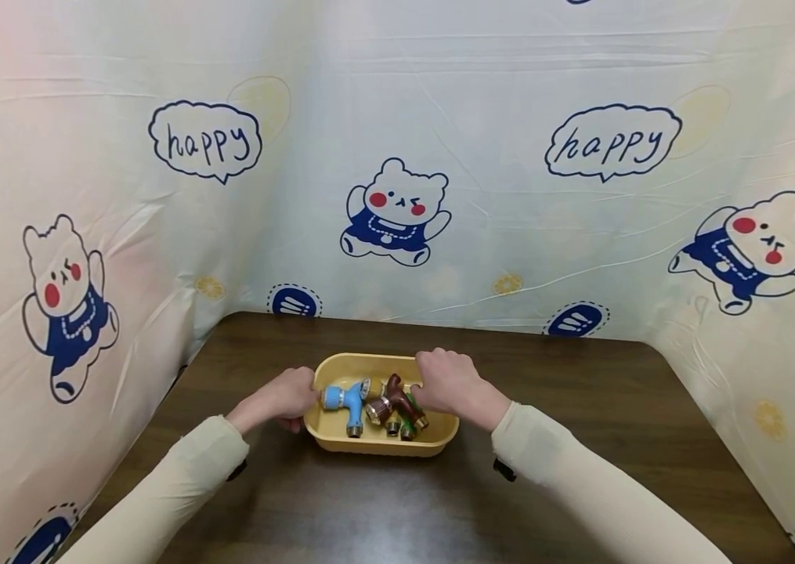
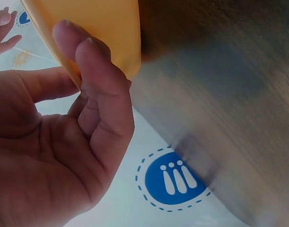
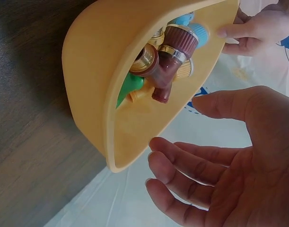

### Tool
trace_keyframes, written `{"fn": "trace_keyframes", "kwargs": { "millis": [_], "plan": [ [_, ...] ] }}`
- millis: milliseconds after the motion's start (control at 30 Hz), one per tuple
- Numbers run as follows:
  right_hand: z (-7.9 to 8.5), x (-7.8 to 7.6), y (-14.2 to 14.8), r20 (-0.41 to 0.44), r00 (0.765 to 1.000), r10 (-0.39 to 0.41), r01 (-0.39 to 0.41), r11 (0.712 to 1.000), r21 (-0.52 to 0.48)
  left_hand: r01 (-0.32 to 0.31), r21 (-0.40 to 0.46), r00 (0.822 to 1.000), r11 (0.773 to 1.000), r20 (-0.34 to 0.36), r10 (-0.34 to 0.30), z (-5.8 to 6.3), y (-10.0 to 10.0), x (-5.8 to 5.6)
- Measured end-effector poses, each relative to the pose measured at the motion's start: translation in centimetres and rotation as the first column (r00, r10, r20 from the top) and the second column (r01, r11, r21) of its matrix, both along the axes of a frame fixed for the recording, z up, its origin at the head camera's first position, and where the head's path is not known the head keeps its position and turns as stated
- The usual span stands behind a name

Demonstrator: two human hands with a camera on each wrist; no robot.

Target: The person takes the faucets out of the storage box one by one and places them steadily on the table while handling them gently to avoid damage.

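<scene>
A yellow plastic basin (image 1: 383,449) stands on the table with several small plastic taps in it. The blue tap (image 1: 353,403) lies at its left, and a brown tap (image 1: 402,403) lies across a green tap (image 1: 408,431) at the right. Part of a yellow tap (image 3: 140,94) shows under the brown one. My left hand (image 1: 291,394) pinches the basin's left end, its thumb over the rim and its fingers against the outer wall. At the right end, my right hand (image 1: 449,380) has loosely bent, spread fingers; its fingertips are close to the rim in the right wrist view.
The dark wooden table (image 1: 566,470) extends on all sides of the basin. A printed cloth (image 1: 496,274) with bears and lettering hangs behind the table and along both sides.
</scene>
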State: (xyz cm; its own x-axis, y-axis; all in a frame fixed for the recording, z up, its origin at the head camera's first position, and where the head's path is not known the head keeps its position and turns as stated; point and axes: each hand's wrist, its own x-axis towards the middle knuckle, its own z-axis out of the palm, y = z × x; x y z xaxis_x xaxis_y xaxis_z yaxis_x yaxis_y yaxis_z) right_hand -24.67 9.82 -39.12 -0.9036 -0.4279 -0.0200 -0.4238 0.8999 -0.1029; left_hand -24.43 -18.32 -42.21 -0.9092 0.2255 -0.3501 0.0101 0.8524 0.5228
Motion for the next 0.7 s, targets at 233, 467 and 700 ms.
{"fn": "trace_keyframes", "kwargs": {
  "millis": [233, 467, 700],
  "plan": [
    [-0.06, -0.20, -0.07, 0.022, 1.000, -0.013, 0.012, 1.000, 0.010, 0.007, 0.017, 1.000, 1.000, 0.015, -0.007, 0.26, -0.24, 0.29],
    [-0.18, -0.32, -0.19, 0.037, 0.999, -0.013, 0.013, 1.000, 0.004, 0.002, 0.014, 1.000, 1.000, 0.020, -0.002, 0.24, -0.28, 0.33],
    [-0.14, -0.57, -0.49, 0.069, 0.998, -0.003, 0.003, 1.000, -0.005, -0.014, 0.066, 1.000, 0.998, 0.021, 0.013, -0.40, -0.27, 0.00]
  ]
}}
